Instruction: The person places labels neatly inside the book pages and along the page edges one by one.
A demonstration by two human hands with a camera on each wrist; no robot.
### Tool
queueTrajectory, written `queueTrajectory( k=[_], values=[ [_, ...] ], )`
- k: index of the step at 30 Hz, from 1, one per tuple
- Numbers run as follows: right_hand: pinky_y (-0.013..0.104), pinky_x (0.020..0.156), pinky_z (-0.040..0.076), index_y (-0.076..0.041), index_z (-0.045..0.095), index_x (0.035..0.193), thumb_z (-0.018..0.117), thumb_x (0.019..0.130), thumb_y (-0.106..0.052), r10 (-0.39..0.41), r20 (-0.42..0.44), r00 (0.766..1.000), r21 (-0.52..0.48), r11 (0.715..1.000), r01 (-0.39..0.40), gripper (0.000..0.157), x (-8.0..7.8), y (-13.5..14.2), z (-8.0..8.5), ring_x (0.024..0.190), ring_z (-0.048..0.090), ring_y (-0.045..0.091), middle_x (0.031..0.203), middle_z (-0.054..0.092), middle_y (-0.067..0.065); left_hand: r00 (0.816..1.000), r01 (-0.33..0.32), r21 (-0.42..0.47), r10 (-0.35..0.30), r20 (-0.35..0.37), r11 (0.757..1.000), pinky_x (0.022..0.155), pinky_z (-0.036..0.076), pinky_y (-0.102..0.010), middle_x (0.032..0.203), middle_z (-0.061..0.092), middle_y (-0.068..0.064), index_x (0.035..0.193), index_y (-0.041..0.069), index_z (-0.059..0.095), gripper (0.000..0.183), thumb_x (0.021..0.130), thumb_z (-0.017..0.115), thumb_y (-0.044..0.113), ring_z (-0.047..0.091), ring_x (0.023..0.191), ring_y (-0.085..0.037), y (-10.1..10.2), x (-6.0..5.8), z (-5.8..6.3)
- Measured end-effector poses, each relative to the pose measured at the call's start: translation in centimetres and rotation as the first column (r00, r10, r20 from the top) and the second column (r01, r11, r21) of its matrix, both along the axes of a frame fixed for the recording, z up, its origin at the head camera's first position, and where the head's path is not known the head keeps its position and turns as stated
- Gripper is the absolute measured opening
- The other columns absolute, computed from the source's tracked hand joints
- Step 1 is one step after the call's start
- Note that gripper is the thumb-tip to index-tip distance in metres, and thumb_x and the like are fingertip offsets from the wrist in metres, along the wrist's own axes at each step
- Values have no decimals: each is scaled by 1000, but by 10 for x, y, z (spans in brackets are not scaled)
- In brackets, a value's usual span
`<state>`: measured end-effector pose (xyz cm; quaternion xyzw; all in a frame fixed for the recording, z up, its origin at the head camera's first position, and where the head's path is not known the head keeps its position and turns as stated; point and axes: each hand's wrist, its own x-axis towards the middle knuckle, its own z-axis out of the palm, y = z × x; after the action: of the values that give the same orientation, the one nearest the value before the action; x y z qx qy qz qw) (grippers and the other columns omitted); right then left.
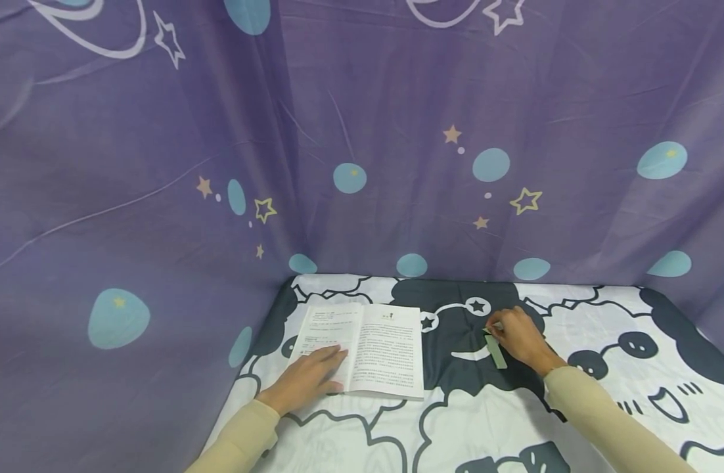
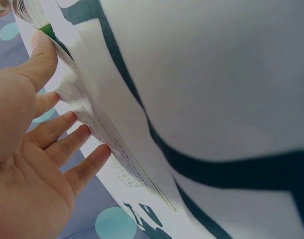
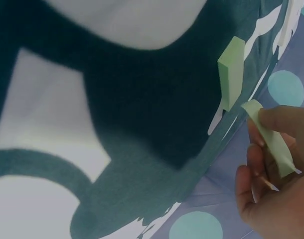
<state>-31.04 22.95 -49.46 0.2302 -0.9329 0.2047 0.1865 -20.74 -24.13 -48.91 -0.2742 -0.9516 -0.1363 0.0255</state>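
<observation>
An open book (image 1: pixel 388 348) with printed pages lies flat on the patterned cloth. My left hand (image 1: pixel 307 378) rests on its left page near the lower edge, fingers extended. In the left wrist view the thumb and fingertips (image 2: pixel 103 152) are along the page. To the right of the book, my right hand (image 1: pixel 520 335) pinches a pale green sticky note (image 3: pixel 271 137) between thumb and fingers; the slip bends slightly. Below that hand, a narrow pad of green sticky notes (image 3: pixel 231 74) sits on a dark part of the cloth.
The cloth (image 1: pixel 350 440) has black and white cartoon sheep and covers the whole surface. Behind it and at the left hangs a purple curtain (image 1: pixel 397 217) with stars and blue spots.
</observation>
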Motion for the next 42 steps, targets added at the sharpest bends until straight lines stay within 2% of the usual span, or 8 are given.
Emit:
queueTrajectory(
  k=[7,13,19,27,32,42],
  values=[
    [41,63,50,-8,79,84,85,83,-4,9,-26,1000,-14,1000,-9,7,0,-5,2,72,57,21,80,75,0,1000,-8,-5,9,15,1000,112,41,-62,154,47,-23,151,4,51,69,95,70,39,45,140,-42,0,0,0],
    [43,66,53,-3,81,90,82,83,3,21,-68,997,-29,999,-23,9,0,-13,4,76,61,26,87,78,7,1000,-13,-17,13,17,1000,112,41,-62,155,46,-22,152,5,50,69,96,69,41,45,141,-42,0,-1,-2],
    [44,65,53,-4,82,88,83,82,2,14,-108,994,-18,1000,-16,8,0,-20,6,73,61,27,84,77,6,1000,-13,-28,13,5,1000,113,42,-60,155,47,-21,152,6,49,70,96,68,42,45,141,-41,0,-3,-2],
    [40,64,54,-9,81,83,86,81,-3,30,-118,993,-41,999,-35,8,-2,-30,5,70,63,20,77,75,-1,999,-21,-24,22,33,999,113,41,-62,155,46,-22,152,5,49,69,96,70,39,44,141,-42,2,-1,1],
    [38,64,53,-11,79,81,85,82,-4,32,-108,994,-36,999,-36,9,-5,-38,3,69,61,17,73,72,-3,1000,-23,-32,23,18,999,113,41,-60,155,46,-21,152,5,49,69,96,69,40,45,141,-41,1,-1,0],
    [40,65,50,-10,81,86,86,82,-5,64,-133,989,-34,997,-69,8,-6,-57,6,70,57,19,79,77,-1,999,-24,-19,25,34,1000,113,41,-60,155,46,-21,152,6,50,70,95,69,41,45,141,-42,1,-1,-1]
  ],
)
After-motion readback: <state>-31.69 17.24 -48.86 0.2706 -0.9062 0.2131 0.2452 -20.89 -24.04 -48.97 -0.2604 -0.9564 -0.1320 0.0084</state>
